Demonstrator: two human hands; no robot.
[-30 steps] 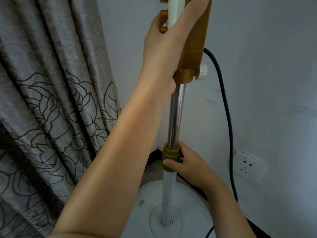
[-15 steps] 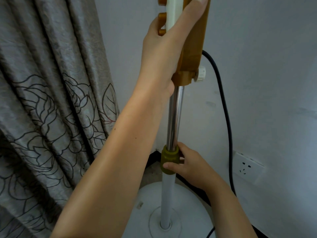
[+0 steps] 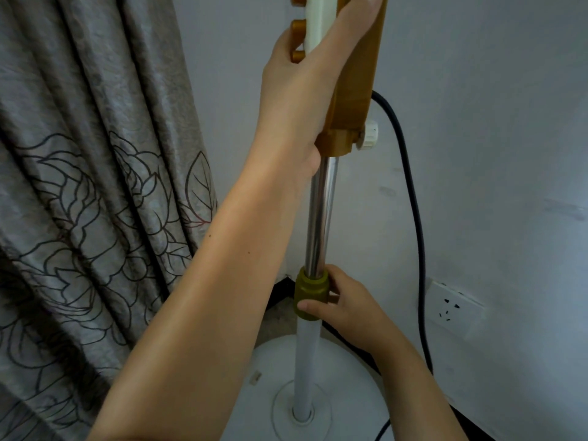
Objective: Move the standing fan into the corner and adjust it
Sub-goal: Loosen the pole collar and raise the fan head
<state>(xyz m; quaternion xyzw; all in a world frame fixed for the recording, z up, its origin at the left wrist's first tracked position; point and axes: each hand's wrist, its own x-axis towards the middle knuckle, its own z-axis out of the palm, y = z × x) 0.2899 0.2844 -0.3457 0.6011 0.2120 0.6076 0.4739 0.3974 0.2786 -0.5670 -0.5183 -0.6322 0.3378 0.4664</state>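
A: Where does the standing fan [image 3: 313, 218] sit?

B: In the corner, its white base [image 3: 350, 377] on the floor near us, curtain [image 3: 95, 186] to the left, wall socket [image 3: 453, 308] to the right.

A: And the grips?

B: The right hand [image 3: 345, 308] pinches the olive height collar [image 3: 311, 296] on the pole; higher and farther, the left hand [image 3: 305, 90] wraps the amber control housing [image 3: 356, 90].

A: How should this go?

B: I'd hold the housing steady, bearing the weight, turn the collar only, keep the chrome tube [image 3: 319, 214] plumb, and mind the black cord [image 3: 413, 202] behind.
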